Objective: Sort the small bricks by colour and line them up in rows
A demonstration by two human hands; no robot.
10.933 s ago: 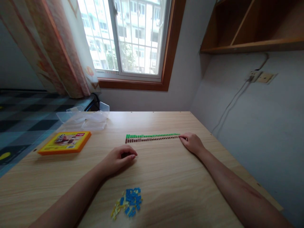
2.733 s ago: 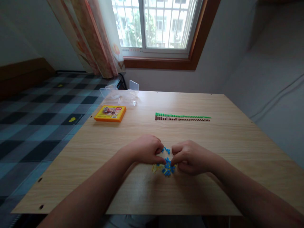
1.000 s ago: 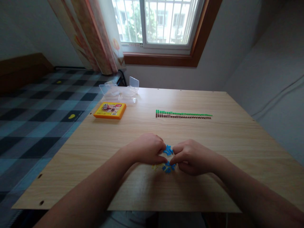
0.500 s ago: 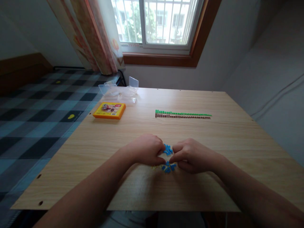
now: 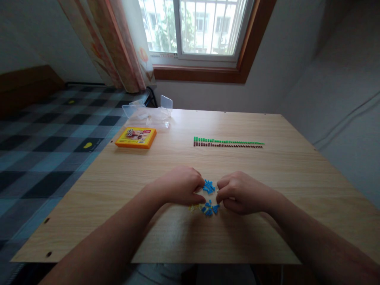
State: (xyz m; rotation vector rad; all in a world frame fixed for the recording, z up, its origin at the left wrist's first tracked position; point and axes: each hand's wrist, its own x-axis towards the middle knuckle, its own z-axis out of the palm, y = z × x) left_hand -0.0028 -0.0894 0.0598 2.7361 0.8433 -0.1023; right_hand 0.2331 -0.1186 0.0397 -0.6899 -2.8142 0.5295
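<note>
My left hand (image 5: 187,186) rests on the wooden table beside two small piles of bricks, its thumb and curled forefinger apart with a gap between them. By its fingertips lies the upper pile of blue bricks (image 5: 209,187). Nearer to me, below the thumb, is a second pile of blue bricks (image 5: 208,209), with some pale yellow bricks (image 5: 194,207) at its left. On the right side of both piles, my right hand (image 5: 236,193) has its fingers curled together; anything pinched in the tips is too small to make out.
Farther back, a row of green bricks (image 5: 228,141) runs alongside a row of dark brown bricks (image 5: 227,146). A yellow-orange box (image 5: 136,137) lies at the left, in front of clear plastic packaging (image 5: 151,117). The table's left edge borders a checked bed (image 5: 44,158).
My right fingertips have drawn back slightly to the right, away from the lower blue pile. The left hand stays nearly in place by the bricks.
</note>
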